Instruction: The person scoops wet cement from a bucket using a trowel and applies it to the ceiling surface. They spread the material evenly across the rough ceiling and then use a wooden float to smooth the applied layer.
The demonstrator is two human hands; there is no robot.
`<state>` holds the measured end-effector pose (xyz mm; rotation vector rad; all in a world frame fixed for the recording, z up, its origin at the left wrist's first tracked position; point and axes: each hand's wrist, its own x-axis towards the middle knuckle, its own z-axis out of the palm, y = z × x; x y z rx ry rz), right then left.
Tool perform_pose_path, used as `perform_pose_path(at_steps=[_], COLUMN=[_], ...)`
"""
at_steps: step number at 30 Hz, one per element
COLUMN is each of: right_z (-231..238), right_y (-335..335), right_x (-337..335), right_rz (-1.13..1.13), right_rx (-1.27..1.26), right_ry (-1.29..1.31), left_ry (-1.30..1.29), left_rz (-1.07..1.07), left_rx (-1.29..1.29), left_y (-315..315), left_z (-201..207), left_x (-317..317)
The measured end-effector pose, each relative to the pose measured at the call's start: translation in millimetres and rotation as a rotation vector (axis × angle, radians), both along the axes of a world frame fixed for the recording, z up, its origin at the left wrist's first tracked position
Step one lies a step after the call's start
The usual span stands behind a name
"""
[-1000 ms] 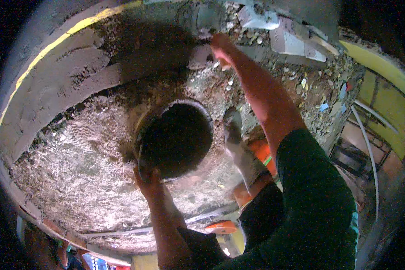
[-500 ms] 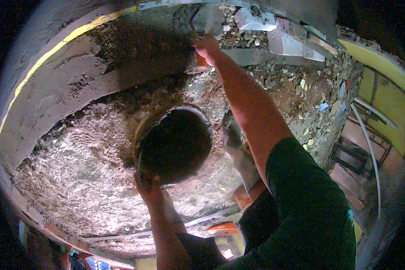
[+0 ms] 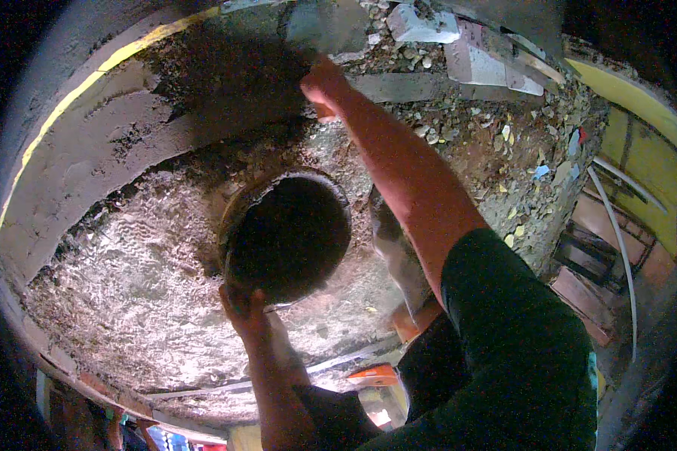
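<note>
"Two hands in use. Nearest entry first?"

"Left hand (image 3: 244, 310): clasped on the near edge of the bucket (image 3: 233, 214). Technique, my judgement: a firm, low grip and a straight wrist should stop the bucket rocking during the other arm's reach."

"Bucket: position and appearance?"

"Between the left hand and the right forearm, over pale, rough ground (image 3: 150, 286). Round mouth, dull wall, light crust along the far rim. Interior very dark; contents unreadable. Whether the base sits flat: cannot tell."

"Next out, right hand (image 3: 323, 84)?"

"Arm extended past the bucket, fist closed round what looks like an orange handle (image 3: 326, 113). Its working end is lost in shadow. Advice: short, even strokes, light pressure at full reach."

"Farthest?"

"A dark, coarse patch (image 3: 218, 75) beside the fist, adjoining a smoother grey band (image 3: 120, 143); yellow strip (image 3: 105, 64) beyond. I would step closer rather than lean farther, and shift the light, since shadow obscures the contact point."
</note>
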<state>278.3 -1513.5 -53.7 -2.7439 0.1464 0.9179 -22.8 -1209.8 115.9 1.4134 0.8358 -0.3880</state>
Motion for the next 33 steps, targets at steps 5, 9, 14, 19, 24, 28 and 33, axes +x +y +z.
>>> perform_pose_path(at_steps=[5, 9, 14, 19, 24, 28, 33], right_z=[29.0, 45.5, 46.2, 62.4, 50.2, 25.8, 12.8], right_y=[-2.5, -15.4, -6.8, -18.4, -41.6, -70.7, -84.1], right_x=[-33.2, -65.0, -114.2, -106.4, -117.3, -194.0, -257.7], right_rz=[-0.188, -0.301, -0.09, -0.444, -0.631, -0.319, 0.166], right_rx=[0.064, -0.003, -0.068, -0.07, -0.064, -0.079, -0.216], right_ry=[0.037, 0.06, 0.166, 0.271, 0.305, 0.009, -0.096], left_ry=[-0.068, -0.063, 0.118, 0.075, 0.038, 0.04, 0.057], left_rz=[0.029, 0.073, 0.047, -0.032, 0.011, 0.049, 0.007], left_rx=[-0.053, -0.121, -0.013, 0.016, -0.02, -0.032, 0.008], left_y=[-4.3, -2.3, 2.2, 5.4, 3.8, 1.9, 3.2], left_z=[0.2, -1.6, 0.7, 3.7, 1.4, -0.7, 3.1], left_x=[2.4, 2.5, -5.1, -5.1, -4.2, -3.5, -3.2])
